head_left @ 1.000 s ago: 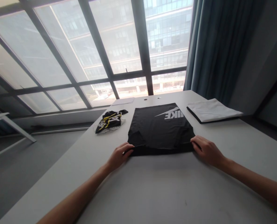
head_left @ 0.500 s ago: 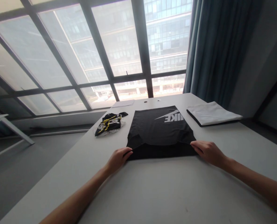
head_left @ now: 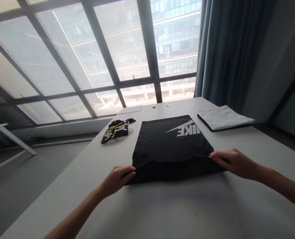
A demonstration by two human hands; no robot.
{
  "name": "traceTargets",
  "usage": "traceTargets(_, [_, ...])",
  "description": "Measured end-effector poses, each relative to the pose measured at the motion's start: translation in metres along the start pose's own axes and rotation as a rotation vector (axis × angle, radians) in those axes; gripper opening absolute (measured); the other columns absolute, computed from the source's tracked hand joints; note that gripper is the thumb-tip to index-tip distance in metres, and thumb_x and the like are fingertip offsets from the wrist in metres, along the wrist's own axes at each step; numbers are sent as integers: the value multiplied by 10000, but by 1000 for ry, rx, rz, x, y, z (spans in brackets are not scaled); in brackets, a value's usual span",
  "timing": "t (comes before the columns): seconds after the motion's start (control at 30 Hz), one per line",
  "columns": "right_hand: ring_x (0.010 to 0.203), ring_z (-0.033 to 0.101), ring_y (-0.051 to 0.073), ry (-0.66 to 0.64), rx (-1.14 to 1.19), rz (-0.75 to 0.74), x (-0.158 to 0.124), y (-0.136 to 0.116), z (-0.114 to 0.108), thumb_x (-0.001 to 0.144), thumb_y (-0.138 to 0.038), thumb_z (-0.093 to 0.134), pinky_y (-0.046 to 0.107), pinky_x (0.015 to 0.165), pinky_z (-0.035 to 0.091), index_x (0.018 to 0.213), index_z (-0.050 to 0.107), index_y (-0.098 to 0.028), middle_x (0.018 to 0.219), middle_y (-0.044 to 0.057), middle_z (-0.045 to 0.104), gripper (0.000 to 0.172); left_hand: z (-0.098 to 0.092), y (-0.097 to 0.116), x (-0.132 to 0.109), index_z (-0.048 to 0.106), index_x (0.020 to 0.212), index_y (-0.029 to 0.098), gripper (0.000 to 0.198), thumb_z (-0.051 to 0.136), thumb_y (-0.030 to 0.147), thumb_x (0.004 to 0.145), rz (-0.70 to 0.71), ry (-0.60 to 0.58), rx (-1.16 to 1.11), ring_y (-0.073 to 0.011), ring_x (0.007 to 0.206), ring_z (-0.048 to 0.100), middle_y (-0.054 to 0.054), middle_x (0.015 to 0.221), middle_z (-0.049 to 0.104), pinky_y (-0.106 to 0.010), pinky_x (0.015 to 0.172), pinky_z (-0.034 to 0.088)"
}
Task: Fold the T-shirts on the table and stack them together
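A black T-shirt [head_left: 159,142] with a white swoosh and upside-down NIKE lettering lies folded into a rough rectangle in front of me. Its near edge is raised a little off the tabletop. At the near left corner, my left hand [head_left: 117,179] pinches the fabric between thumb and fingers. My right hand [head_left: 233,162] grips the opposite near corner in a similar pinch. Between the hands the cloth stretches across, with a darker band hanging along the front.
The white table [head_left: 147,212] carries a bundled black and yellow garment with clear plastic [head_left: 116,131] on the left. A folded white cloth over something black [head_left: 224,117] lies at right. Beyond the far edge stand large windows [head_left: 122,39] and a blue curtain [head_left: 219,49].
Both hands have drawn the T-shirt's near edge toward me and lifted it slightly. They are farther apart now, with the cloth spread wider between them.
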State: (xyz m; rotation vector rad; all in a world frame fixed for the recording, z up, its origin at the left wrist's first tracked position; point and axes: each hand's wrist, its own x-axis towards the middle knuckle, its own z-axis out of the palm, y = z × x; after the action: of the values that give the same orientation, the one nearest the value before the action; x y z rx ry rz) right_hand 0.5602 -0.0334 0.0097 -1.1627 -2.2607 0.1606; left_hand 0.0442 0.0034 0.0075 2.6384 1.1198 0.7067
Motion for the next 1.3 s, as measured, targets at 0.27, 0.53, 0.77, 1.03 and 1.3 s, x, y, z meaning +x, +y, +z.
traceTargets(0.27, [674,648,200,-40,99,158,68,35,-8,953,-484,524,306,658,488,978,747,-200,795,52,742,362,-16,-33,67,731,872,180,346,559,472,943,-122,94,13,-128,609,576,16,685,687,-218,592,429])
traceTargets(0.53, [652,611,182,-100,-7,212,132,116,50,892,-424,576,288,650,428,887,750,-226,697,19,690,263,24,-101,122,735,851,179,396,562,530,911,-170,-122,-55,-162,643,586,-16,705,699,-246,594,426])
traceTargets(0.77, [695,631,198,-207,-33,204,131,136,68,873,-424,606,287,638,410,821,737,-233,734,30,708,238,29,-105,121,741,877,179,372,547,489,944,-148,-156,-48,-165,690,602,-24,765,712,-254,663,449])
traceTargets(1.03, [654,595,183,-105,-14,227,157,152,53,872,-434,582,294,655,402,830,726,-213,685,19,676,267,21,-127,160,753,888,164,404,574,526,900,-160,-64,-43,-181,707,609,-39,749,705,-273,690,469])
traceTargets(1.3, [668,605,188,-122,-45,268,156,173,80,859,-408,607,285,640,393,812,723,-225,699,29,691,222,47,-148,173,738,842,194,380,604,548,867,-160,-108,-46,-169,655,590,-22,696,681,-262,647,462])
